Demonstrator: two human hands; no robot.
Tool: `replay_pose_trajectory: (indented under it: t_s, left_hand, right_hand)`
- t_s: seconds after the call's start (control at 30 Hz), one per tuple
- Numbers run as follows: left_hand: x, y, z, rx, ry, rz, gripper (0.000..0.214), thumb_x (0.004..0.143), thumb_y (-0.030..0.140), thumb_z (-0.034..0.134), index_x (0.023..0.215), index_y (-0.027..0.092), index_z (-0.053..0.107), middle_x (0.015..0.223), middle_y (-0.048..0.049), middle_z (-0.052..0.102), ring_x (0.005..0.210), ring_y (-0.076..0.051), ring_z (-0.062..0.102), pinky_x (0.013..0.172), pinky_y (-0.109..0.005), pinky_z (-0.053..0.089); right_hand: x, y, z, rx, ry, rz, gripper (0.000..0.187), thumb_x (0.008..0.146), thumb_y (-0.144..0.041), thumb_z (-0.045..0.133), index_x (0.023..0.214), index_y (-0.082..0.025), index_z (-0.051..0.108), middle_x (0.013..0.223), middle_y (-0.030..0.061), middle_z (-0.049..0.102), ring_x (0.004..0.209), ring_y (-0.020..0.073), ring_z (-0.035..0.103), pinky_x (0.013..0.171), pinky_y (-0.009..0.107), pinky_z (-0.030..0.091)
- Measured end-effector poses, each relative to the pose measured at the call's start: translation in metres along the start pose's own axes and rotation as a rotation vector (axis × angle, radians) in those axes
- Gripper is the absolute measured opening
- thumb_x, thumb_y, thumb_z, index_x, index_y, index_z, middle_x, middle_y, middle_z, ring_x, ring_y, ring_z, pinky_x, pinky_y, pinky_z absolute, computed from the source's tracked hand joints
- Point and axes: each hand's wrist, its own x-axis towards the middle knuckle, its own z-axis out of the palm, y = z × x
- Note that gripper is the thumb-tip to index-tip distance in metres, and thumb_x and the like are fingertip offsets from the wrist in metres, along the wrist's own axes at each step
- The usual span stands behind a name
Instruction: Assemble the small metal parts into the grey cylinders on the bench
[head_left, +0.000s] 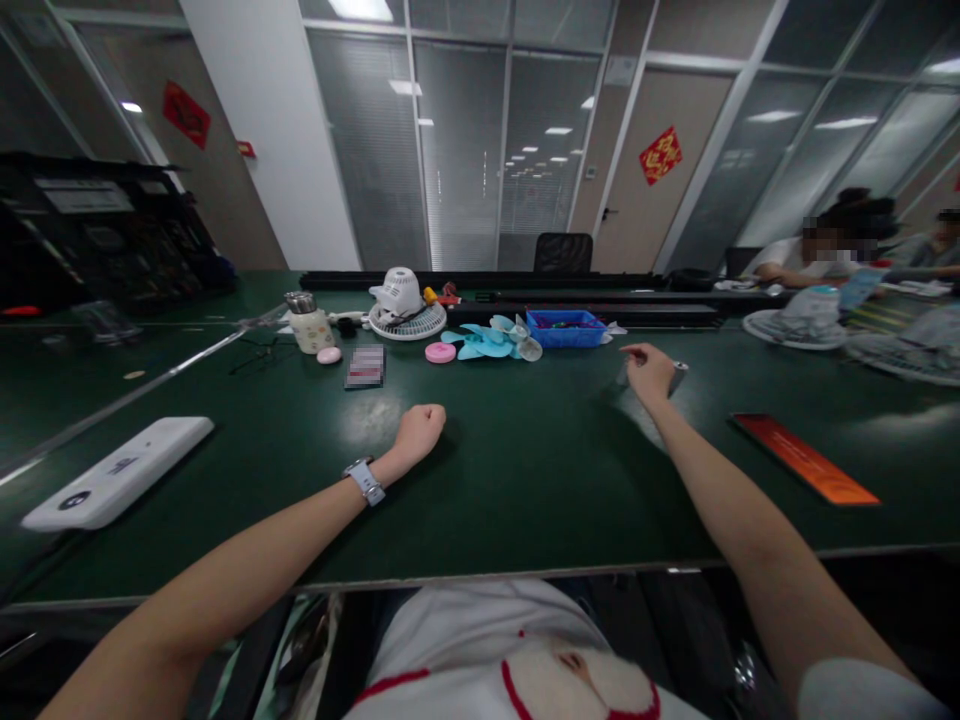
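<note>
My left hand (pixel 421 434) is closed in a fist low over the green table (pixel 525 460), with nothing showing in its fingers. A watch with a pale strap (pixel 367 480) is on that wrist. Farther right, my right hand (pixel 651 372) has its fingers bent and drawn together around a small object. Only a grey-white end (pixel 679 372) of it shows beyond the knuckles, so its kind is unclear. Ahead of the hands lie light-blue fan blades (pixel 491 339), a pink round piece (pixel 440 352) and a blue basket (pixel 566 329) with small items inside.
A white fan part (pixel 400 292) stands on a round grille at the back, beside a bottle (pixel 307 325). A white elongated device (pixel 124 475) lies left, an orange-red packet (pixel 806 457) right. A phone-like slab (pixel 365 366) lies beyond my left hand. People sit at far right.
</note>
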Motion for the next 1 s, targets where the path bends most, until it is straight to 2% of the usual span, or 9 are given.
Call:
replay_pose_trajectory:
  t_s: [0.13, 0.37, 0.6, 0.87, 1.0]
  left_hand:
    - [0.0, 0.0, 0.0, -0.001, 0.001, -0.005, 0.028, 0.076, 0.03, 0.039, 0.05, 0.021, 0.041, 0.049, 0.0019, 0.042, 0.052, -0.015, 0.043, 0.051, -0.028, 0.025]
    - [0.0, -0.001, 0.0, 0.008, -0.006, 0.007, 0.028, 0.077, 0.032, 0.038, 0.051, 0.021, 0.041, 0.05, 0.0021, 0.043, 0.053, -0.014, 0.043, 0.053, -0.027, 0.026]
    - [0.0, 0.002, 0.0, 0.038, -0.01, 0.015, 0.028, 0.076, 0.033, 0.036, 0.051, 0.021, 0.04, 0.051, 0.002, 0.042, 0.054, -0.014, 0.043, 0.054, -0.027, 0.026]
    - [-0.001, 0.0, 0.001, 0.003, -0.021, 0.01, 0.028, 0.077, 0.033, 0.037, 0.051, 0.021, 0.039, 0.05, 0.0028, 0.04, 0.052, -0.014, 0.042, 0.053, -0.027, 0.026]
    - [-0.001, 0.0, 0.001, -0.003, -0.027, 0.018, 0.028, 0.077, 0.033, 0.037, 0.051, 0.021, 0.04, 0.05, 0.0029, 0.041, 0.052, -0.014, 0.042, 0.053, -0.027, 0.027]
  right_hand:
    - [0.001, 0.006, 0.001, -0.026, 0.048, -0.01, 0.031, 0.078, -0.012, 0.048, 0.094, -0.017, 0.075, 0.094, 0.0097, 0.074, 0.083, 0.0235, 0.066, 0.08, 0.035, 0.049]
    - [0.001, 0.017, 0.005, 0.002, 0.028, 0.021, 0.029, 0.079, -0.012, 0.05, 0.093, -0.017, 0.075, 0.091, 0.0095, 0.074, 0.08, 0.0227, 0.067, 0.079, 0.034, 0.049]
    - [0.0, 0.013, 0.003, 0.018, 0.1, -0.029, 0.027, 0.08, -0.015, 0.049, 0.091, -0.017, 0.074, 0.094, 0.0105, 0.074, 0.083, 0.0248, 0.066, 0.08, 0.036, 0.048]
    - [-0.001, 0.011, 0.003, 0.033, 0.037, 0.011, 0.026, 0.08, -0.017, 0.05, 0.091, -0.016, 0.074, 0.088, 0.0099, 0.074, 0.077, 0.0231, 0.067, 0.077, 0.035, 0.05]
    - [-0.001, 0.011, 0.001, -0.042, 0.035, 0.012, 0.026, 0.079, -0.02, 0.052, 0.095, -0.017, 0.073, 0.09, 0.0101, 0.074, 0.082, 0.0246, 0.067, 0.079, 0.036, 0.05]
